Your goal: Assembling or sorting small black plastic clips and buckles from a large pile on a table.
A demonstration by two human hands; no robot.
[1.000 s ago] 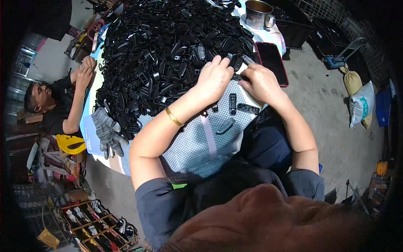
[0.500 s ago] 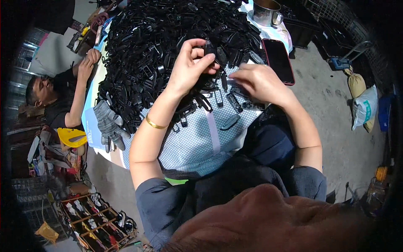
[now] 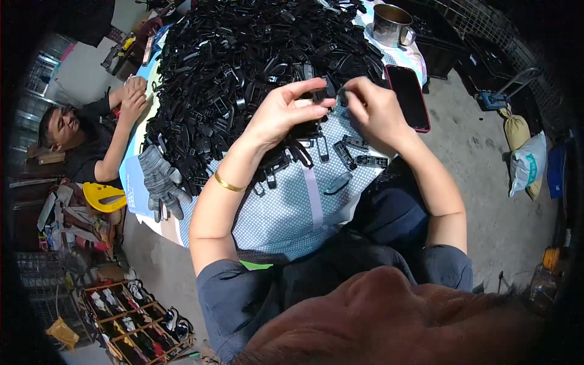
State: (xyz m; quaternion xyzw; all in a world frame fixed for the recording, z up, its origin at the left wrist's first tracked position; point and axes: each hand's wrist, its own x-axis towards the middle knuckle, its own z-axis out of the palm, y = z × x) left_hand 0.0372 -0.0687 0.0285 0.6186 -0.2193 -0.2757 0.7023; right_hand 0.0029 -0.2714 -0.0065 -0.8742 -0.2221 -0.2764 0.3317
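A large heap of small black plastic parts (image 3: 207, 79) covers the far side of the table. At its near edge, my left hand (image 3: 283, 115) pinches a black plastic part (image 3: 320, 94) between thumb and fingers. My right hand (image 3: 378, 112) is just to the right, its fingertips drawn together close to that part. Whatever lies in the right fingertips is too small and blurred to make out. Below the hands, several loose parts lie on the dotted cloth, among them a dark oval piece (image 3: 339, 183) and a long slotted piece (image 3: 372, 161).
A phone (image 3: 406, 97) lies right of my right hand, with a metal mug (image 3: 390, 27) beyond it. A grey glove (image 3: 161, 182) rests at the table's left edge. Another person (image 3: 91, 143) sits at the left. Sacks (image 3: 528, 161) stand on the floor at right.
My left hand has shifted right and slightly down, its thumb and forefinger now stretched toward the right hand. The right hand has risen a little, its fingertips nearer the left.
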